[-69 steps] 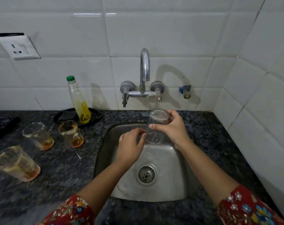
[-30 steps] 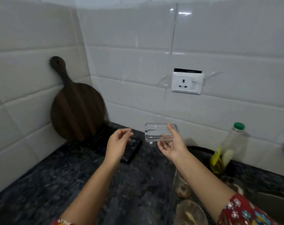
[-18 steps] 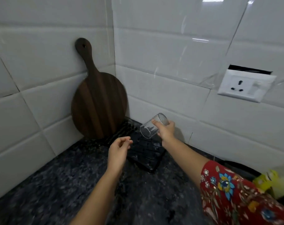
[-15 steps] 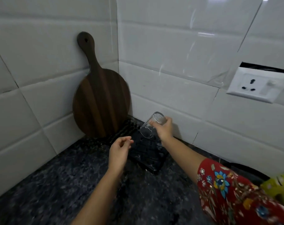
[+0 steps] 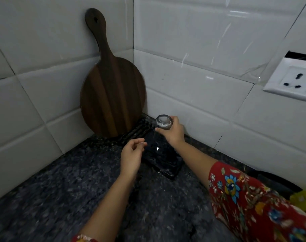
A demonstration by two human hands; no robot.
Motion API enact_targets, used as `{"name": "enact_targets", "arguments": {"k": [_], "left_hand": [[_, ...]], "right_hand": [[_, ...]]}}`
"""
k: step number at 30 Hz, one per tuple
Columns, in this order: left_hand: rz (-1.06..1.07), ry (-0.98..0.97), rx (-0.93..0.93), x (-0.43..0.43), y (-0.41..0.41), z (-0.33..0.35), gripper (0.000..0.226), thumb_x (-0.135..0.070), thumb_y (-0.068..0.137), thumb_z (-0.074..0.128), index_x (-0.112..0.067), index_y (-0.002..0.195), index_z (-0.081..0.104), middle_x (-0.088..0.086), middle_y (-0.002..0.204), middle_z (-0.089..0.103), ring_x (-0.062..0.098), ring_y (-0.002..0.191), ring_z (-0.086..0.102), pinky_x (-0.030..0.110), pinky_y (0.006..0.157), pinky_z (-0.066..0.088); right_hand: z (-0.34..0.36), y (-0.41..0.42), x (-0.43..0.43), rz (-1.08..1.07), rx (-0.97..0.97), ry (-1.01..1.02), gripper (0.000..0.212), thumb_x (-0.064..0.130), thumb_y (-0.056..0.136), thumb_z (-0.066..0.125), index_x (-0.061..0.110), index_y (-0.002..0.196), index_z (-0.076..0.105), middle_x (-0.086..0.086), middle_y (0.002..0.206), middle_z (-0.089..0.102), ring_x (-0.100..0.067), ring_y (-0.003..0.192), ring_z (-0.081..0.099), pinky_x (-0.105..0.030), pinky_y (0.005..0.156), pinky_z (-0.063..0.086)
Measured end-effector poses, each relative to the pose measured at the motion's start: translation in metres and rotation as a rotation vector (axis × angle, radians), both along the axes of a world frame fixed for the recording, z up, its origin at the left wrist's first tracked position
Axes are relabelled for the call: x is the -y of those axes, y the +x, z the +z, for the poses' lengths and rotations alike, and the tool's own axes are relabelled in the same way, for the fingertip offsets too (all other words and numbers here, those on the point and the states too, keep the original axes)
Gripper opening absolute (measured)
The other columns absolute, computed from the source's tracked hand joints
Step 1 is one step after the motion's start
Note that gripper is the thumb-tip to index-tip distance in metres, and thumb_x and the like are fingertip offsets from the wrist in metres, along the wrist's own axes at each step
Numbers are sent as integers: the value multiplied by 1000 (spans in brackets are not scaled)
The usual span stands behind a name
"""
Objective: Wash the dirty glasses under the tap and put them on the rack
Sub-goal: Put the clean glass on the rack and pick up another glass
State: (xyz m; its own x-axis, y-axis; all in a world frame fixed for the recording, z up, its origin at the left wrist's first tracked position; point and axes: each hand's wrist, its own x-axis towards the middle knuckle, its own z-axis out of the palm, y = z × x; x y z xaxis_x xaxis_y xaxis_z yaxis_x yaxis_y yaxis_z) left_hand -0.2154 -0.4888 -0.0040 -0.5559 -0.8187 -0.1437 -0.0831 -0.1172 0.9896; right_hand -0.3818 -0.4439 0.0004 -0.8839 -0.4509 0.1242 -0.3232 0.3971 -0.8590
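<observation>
White tiled walls meet in a corner above a dark speckled granite worktop (image 5: 65, 194), where a round wooden chopping board (image 5: 112, 95) leans upright at about eleven o'clock from the hands. Just in front of the board lies the black slatted drying rack (image 5: 166, 165).

Over the rack, the right hand (image 5: 173, 133) grips a clear glass (image 5: 161, 130) turned mouth-down, fingers closed around its thick base, rim low over the slats; whether it touches them cannot be told. At about eight o'clock from the glass, the left hand (image 5: 133, 154) hovers loosely curled, holding nothing.

Risks, as I judge them: a wet glass could slip from the fingers near the base; the rim could catch between slats and tip when released; set too near the rack's edge, it could topple onto the granite and chip. The idle left hand could also knock it.

No brand, label or writing is legible anywhere; the wall socket (image 5: 292, 81) at two o'clock shows none.
</observation>
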Motion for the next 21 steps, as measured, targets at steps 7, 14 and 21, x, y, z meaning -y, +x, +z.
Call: {"name": "enact_targets", "arguments": {"k": [7,14,21], "left_hand": [[-13,22,-119,-19,3,26,14,-12,95,57,-15,105,65,6,106,69,17,96,65,20,80,48],[-220,43,-226,-96,9,68,17,-10,97,53,-11,108,66,3,97,72,11,87,66,5,60,45],[-513,-11,-253,-191,33,71,17,-9,98,52,-10,106,67,5,97,73,7,88,69,12,73,51]], "right_hand": [[33,12,-27,-1,323,-27,72,22,79,74,10,139,36,-8,124,57,-23,110,57,-31,89,47],[124,65,-148,155,593,-172,10,21,95,53,20,98,61,4,86,69,-9,71,62,-21,66,47],[138,122,-289,111,469,-126,15,21,97,50,21,97,65,5,83,70,-8,66,60,-19,61,42]]}}
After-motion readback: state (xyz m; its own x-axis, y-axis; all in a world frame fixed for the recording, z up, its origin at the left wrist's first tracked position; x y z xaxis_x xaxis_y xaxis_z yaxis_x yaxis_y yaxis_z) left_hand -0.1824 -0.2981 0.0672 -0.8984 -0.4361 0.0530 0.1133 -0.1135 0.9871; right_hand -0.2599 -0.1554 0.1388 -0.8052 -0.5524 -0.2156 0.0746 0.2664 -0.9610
